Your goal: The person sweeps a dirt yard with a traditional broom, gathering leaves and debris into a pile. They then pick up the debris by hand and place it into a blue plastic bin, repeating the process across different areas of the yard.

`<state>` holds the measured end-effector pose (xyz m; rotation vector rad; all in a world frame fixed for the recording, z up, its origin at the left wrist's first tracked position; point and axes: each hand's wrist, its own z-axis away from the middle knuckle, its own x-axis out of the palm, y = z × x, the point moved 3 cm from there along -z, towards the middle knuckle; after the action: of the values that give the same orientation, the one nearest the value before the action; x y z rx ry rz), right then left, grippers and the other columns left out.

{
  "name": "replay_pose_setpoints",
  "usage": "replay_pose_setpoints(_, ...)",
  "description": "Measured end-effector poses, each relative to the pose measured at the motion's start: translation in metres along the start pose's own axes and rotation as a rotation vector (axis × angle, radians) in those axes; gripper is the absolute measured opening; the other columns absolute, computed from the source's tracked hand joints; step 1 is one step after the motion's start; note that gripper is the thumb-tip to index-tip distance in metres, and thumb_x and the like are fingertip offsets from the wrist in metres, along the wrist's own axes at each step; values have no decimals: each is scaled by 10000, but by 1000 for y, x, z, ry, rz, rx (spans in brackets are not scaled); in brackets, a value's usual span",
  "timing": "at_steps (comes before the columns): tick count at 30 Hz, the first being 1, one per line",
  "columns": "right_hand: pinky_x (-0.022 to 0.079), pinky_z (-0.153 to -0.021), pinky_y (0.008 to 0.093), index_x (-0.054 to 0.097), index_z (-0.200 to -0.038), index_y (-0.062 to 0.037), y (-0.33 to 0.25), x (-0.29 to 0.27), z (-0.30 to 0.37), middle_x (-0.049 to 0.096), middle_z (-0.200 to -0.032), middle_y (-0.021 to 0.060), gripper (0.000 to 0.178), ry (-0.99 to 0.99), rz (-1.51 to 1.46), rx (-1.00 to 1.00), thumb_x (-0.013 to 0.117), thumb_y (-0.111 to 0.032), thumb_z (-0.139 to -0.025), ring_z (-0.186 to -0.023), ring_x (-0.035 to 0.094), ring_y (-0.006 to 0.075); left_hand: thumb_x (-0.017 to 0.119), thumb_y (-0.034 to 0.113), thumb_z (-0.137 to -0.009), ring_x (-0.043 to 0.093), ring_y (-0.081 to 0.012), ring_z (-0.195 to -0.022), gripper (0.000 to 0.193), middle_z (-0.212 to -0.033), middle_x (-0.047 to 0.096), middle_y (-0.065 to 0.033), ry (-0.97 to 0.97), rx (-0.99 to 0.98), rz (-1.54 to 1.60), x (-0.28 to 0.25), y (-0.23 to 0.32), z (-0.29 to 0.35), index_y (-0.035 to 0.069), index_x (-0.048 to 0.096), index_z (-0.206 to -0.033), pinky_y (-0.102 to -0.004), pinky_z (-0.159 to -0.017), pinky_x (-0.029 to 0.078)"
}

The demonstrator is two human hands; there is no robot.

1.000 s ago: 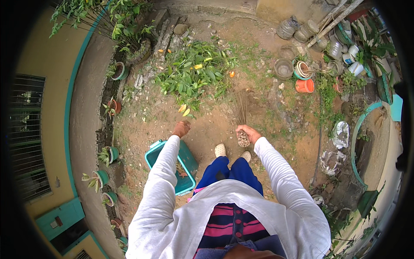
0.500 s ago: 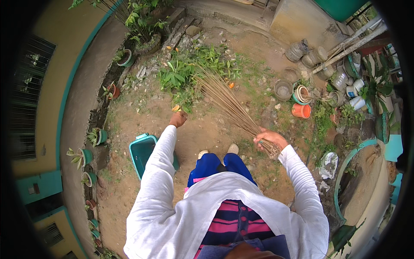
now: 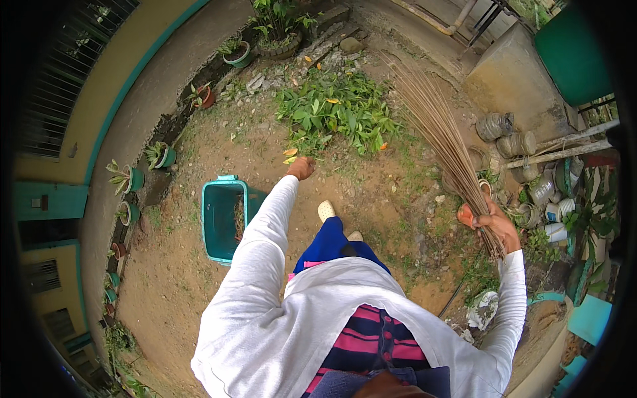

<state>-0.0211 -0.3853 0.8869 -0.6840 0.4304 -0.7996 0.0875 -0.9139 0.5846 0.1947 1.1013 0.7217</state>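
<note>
My right hand (image 3: 492, 222) grips the bound end of a stick broom (image 3: 436, 126), whose long thin bristles fan up and away toward the far wall. My left hand (image 3: 302, 167) reaches forward over the bare earth, fingers curled near a yellow fallen leaf (image 3: 290, 156) just short of a patch of green leafy plants (image 3: 335, 109). I cannot tell if that hand holds anything. A teal plastic bin (image 3: 222, 219) with some debris inside stands on the ground to my left, beside my left arm.
Potted plants (image 3: 129, 179) line the curved concrete path along the yellow wall at left. Stacked pots and cans (image 3: 524, 149) and poles lie at right, with a green tank (image 3: 574, 50) behind. A plastic bag (image 3: 483, 308) lies near my right elbow.
My right hand has swung the broom out to the right and raised its bristles. My view has turned, so the bin and plants sit further left. My left hand stays stretched forward.
</note>
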Motion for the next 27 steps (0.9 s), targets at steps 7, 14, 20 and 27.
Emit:
replay_pose_setpoints(7,474,-446,293,398,-1224,-33,-95,93,-80,552,-753,79,456,-272,-503,-32,589,-30,-811,-564,555,145,653,232,-806,623,-319,-972,322,-1049,656,-160,99,-150,123,-66,-54,-2,97,643,-1097,-398,-837,491)
replay_pose_setpoints(14,529,-554,292,466,-962,27,-161,175,-188,497,-725,76,173,-761,-1001,140,539,-90,-858,-605,545,159,631,155,-834,622,-286,-1028,320,-1104,649,-166,192,-169,259,-132,-128,7,34,633,-1130,-378,-867,488)
replay_pose_setpoints(20,538,-633,283,458,-910,52,-247,284,-287,512,-715,81,188,-949,-1356,207,540,-109,-856,-632,562,177,633,172,-839,632,-293,-1000,307,-1071,657,-177,277,-269,407,-172,-165,13,16,637,-1104,-373,-862,490)
replay_pose_setpoints(27,554,-629,298,467,-869,22,-312,349,-443,544,-737,91,157,-980,-1488,351,548,-111,-848,-635,594,187,610,142,-863,635,-284,-998,304,-1073,663,-164,343,-349,533,-236,-181,-37,-5,615,-1129,-373,-859,489)
